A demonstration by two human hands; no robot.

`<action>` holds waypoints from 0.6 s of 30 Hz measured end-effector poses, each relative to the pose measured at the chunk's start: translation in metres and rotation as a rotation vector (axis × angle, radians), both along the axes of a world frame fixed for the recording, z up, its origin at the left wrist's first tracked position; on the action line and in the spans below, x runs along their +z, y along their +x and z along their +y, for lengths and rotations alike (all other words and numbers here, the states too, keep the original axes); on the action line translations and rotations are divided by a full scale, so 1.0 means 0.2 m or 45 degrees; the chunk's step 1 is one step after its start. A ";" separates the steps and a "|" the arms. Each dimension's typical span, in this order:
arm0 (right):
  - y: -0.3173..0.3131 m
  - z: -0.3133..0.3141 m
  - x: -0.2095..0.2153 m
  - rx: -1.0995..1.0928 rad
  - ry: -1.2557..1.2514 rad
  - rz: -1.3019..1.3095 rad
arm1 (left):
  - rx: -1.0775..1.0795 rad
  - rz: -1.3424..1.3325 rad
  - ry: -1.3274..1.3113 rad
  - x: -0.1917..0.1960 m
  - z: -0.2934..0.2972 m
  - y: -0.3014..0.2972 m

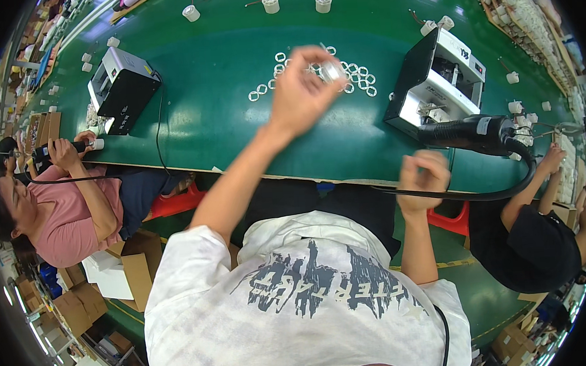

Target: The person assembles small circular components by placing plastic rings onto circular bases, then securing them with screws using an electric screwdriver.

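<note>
Over the middle of the green table (215, 120), my left hand (301, 92) reaches out with its fingers closed round a small whitish round part (331, 71), slightly blurred. Below and around it lie several thin white rings (363, 84), partly hidden by the hand. My right hand (425, 178) is raised near the table's front edge, fingers curled in; what they hold, if anything, is hidden. Just beyond it, a black corded handheld tool (467, 131) that looks like an electric screwdriver lies in front of a black and silver box-shaped machine (405, 99).
A similar machine (127, 99) stands at the left, its cable running to the front edge. White cylinders with wires (270, 4) sit along the far side. One person in pink (74, 220) works at the left; another in black (535, 242) sits at the right. The tool's cable (524, 179) loops beside my right hand.
</note>
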State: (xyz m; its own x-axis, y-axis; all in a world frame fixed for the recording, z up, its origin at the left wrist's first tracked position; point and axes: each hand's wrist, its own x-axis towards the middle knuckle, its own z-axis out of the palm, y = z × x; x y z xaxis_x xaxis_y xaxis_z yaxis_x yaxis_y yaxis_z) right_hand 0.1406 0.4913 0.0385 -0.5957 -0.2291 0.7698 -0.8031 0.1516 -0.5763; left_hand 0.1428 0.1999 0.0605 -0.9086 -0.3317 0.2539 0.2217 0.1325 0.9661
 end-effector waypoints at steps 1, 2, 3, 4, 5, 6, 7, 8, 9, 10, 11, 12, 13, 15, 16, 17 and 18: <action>0.02 -0.07 0.00 0.095 0.087 -0.126 | 0.062 0.003 -0.070 0.00 -0.10 -0.11; 0.02 -0.14 0.02 0.129 0.204 -0.197 | 0.131 -0.047 -0.108 0.02 -0.20 -0.21; 0.00 -0.22 0.03 0.161 0.327 -0.269 | 0.145 -0.053 -0.138 -0.02 -0.31 -0.32; -0.02 -0.30 0.02 0.214 0.381 -0.269 | 0.207 -0.046 -0.270 -0.02 -0.40 -0.42; -0.06 -0.36 0.00 0.258 0.442 -0.266 | 0.270 -0.052 -0.420 -0.05 -0.47 -0.52; -0.10 -0.44 -0.02 0.267 0.442 -0.267 | 0.260 -0.108 -0.359 -0.10 -0.56 -0.62; -0.13 -0.49 -0.01 0.281 0.495 -0.248 | 0.257 -0.106 -0.356 -0.15 -0.62 -0.71; -0.15 -0.55 -0.01 0.308 0.540 -0.231 | 0.279 -0.193 -0.328 -0.21 -0.69 -0.78; -0.16 -0.58 -0.02 0.309 0.537 -0.236 | 0.291 -0.281 -0.296 -0.21 -0.69 -0.80; -0.18 -0.62 -0.02 0.281 0.542 -0.299 | 0.292 -0.318 -0.377 -0.22 -0.69 -0.81; -0.19 -0.65 -0.03 0.257 0.543 -0.362 | 0.338 -0.242 -0.400 -0.20 -0.63 -0.80; -0.21 -0.68 -0.08 0.249 0.469 -0.332 | 0.403 -0.173 -0.435 -0.18 -0.58 -0.80; -0.20 -0.71 -0.11 0.221 0.497 -0.241 | 0.647 0.194 -0.990 -0.27 -0.64 -0.81; -0.19 -0.69 -0.09 0.131 0.595 -0.217 | 0.551 0.331 -1.031 -0.23 -0.55 -0.82; -0.21 -0.65 -0.11 0.082 0.638 -0.206 | 0.411 0.204 -0.691 -0.14 -0.40 -0.83; -0.20 -0.66 -0.11 0.066 0.676 -0.187 | 0.359 0.231 -0.784 -0.15 -0.40 -0.88; -0.20 -0.66 -0.11 0.086 0.666 -0.164 | 0.351 0.195 -0.794 -0.19 -0.39 -0.94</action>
